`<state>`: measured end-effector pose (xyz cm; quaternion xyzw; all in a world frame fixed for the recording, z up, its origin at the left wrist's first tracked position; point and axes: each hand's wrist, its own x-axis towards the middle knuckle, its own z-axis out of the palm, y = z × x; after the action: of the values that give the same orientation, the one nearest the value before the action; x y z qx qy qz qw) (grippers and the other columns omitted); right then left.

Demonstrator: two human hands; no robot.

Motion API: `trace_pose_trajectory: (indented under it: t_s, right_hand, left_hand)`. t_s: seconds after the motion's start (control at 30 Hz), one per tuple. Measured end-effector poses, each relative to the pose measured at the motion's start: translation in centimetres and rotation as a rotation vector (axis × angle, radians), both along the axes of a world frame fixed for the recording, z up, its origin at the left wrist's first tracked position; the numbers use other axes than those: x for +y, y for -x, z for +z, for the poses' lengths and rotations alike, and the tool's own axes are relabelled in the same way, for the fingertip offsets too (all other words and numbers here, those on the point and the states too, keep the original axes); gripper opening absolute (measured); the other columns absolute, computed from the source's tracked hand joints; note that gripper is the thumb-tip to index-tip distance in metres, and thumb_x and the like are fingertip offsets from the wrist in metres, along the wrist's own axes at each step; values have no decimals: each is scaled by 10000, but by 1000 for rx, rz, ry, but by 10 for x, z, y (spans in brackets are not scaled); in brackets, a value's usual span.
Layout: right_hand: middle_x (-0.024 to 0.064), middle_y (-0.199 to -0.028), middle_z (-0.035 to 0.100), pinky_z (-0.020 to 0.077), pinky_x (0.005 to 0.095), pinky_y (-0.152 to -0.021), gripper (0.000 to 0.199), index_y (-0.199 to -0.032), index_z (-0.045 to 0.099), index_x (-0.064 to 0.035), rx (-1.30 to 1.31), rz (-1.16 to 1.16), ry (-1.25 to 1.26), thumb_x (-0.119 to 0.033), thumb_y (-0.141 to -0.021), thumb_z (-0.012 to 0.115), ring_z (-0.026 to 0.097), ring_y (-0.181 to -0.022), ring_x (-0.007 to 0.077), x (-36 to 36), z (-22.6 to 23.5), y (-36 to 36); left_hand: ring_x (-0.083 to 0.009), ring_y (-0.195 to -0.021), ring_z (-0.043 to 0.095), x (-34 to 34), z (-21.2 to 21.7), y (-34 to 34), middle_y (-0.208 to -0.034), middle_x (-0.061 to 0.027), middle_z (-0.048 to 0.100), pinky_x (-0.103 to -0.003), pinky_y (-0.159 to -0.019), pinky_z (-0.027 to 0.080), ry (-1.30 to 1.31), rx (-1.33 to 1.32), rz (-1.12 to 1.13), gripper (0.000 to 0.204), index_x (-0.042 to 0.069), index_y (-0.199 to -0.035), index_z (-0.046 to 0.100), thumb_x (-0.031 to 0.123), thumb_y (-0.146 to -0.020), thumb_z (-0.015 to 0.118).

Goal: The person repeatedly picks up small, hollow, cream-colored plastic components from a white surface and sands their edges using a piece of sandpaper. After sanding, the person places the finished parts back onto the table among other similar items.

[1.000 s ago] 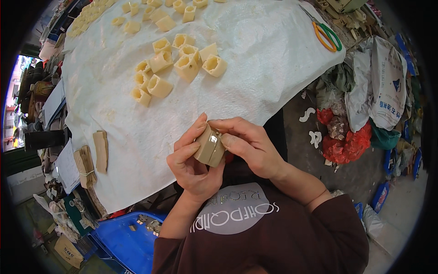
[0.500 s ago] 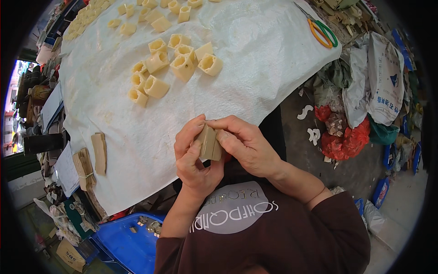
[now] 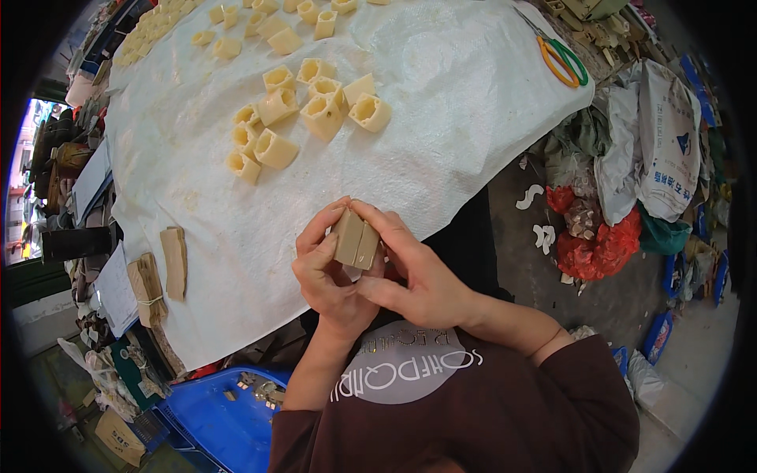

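Observation:
A small tan block (image 3: 350,240) with straight edges and a seam along its face is held between both my hands, in front of my chest and just over the sheet's near edge. My left hand (image 3: 327,276) wraps its left side, fingertips at the far end. Along its right side lie the fingers of my right hand (image 3: 418,276), whose thumb reaches below the block toward my left palm. The block's underside is hidden by my hands. Beyond them, on the white sheet (image 3: 426,158), stands a cluster of pale yellow hollow pieces (image 3: 323,117).
More yellow pieces (image 3: 280,35) lie at the far side. Scissors (image 3: 561,61) with orange and green handles rest at the far right. Tan strips (image 3: 175,264) and a banded bundle (image 3: 147,290) lie left. A blue tub (image 3: 213,426) stands lower left; bags (image 3: 599,244) lie on the right.
My right thumb has come off the block's face and moved down below it. The block is turned slightly, showing more of its seam. The view has shifted a little.

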<state>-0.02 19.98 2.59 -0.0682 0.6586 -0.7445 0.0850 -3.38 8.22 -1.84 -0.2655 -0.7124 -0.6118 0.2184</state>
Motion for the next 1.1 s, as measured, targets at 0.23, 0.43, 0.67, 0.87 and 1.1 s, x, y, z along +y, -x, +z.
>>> trace_pose_trajectory:
  t_s: [0.23,0.43,0.67,0.87,1.1]
  right_hand:
    - [77,-1163,448,429,280,-847,552,-1301,379,10,-47,-38,19,-60,-796,590,468,-1024,137,12,2,5]
    - [52,-1020,540,460,265,-768,435,-1180,490,11,-100,-80,31,-49,-769,620,529,-876,101,16,1,5]
    - [57,-838,599,469,245,-635,350,-1097,540,30,43,-134,-114,-73,-770,608,547,-707,81,18,3,6]
    - [83,-730,595,454,256,-554,264,-1007,583,11,-23,-152,-78,-123,-779,587,549,-613,102,22,4,8]
    - [37,-790,596,452,200,-550,234,-1069,562,8,-111,-125,71,-72,-856,511,534,-624,55,31,-4,14]
  left_hand:
    - [-374,-1070,522,6,7,-1,-1180,-229,427,-404,-807,527,-48,-6,-61,546,71,-1098,331,-72,-700,675]
    - [-371,-1073,523,3,3,-2,-1185,-220,429,-401,-807,528,-8,9,-96,555,81,-1122,337,-96,-700,651]
    - [-369,-1073,526,6,2,-5,-1183,-214,428,-403,-820,522,-55,-20,-118,547,82,-1121,340,-107,-705,642]
    - [-371,-1087,517,9,4,-7,-1193,-217,418,-408,-832,517,-85,-56,-141,539,70,-1084,344,-120,-688,657]
    - [-389,-1120,491,9,8,-11,-1194,-216,415,-446,-914,463,-96,-119,-185,567,77,-1082,317,-129,-680,659]
